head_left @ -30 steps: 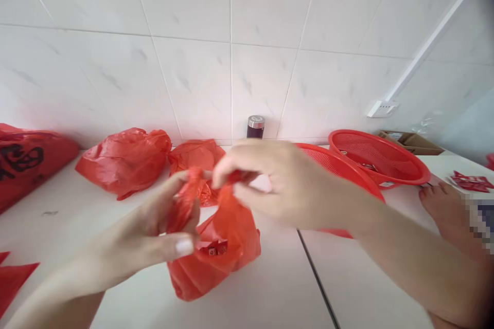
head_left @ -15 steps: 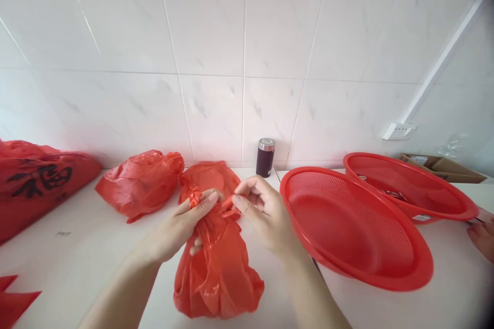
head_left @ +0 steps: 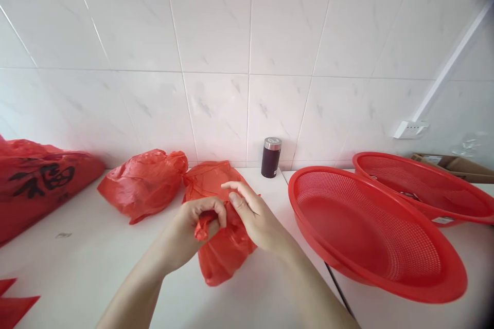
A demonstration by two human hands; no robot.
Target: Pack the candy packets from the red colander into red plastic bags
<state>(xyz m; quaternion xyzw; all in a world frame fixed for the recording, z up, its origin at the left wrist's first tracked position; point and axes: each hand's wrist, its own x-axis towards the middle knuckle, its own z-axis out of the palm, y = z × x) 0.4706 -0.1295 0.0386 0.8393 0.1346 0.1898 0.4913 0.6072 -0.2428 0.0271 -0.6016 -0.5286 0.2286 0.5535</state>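
Observation:
A filled red plastic bag [head_left: 222, 264] is in front of me, a little above or on the white table; which of the two I cannot tell. My left hand [head_left: 189, 229] is closed round its gathered top, and a twisted end of the plastic sticks out of the fist. On the bag's right side lies my right hand [head_left: 254, 216], its fingers stretched out and thumb apart, touching or almost touching the plastic. Just behind the hands a flat red plastic bag [head_left: 212, 170] lies near the wall. Another filled, tied red bag [head_left: 142, 185] sits to the left.
Two red plastic baskets [head_left: 347, 226] with mesh sides stand on the right, one behind the other. A dark tumbler [head_left: 270, 158] is by the wall. At far left is a large red bag [head_left: 42, 185] with black lettering. A cardboard box [head_left: 459, 165] lies back right.
My right fingers have let go of the bag's top and straightened along its side. My left hand has closed into a fist round the top. The bag has moved away from me.

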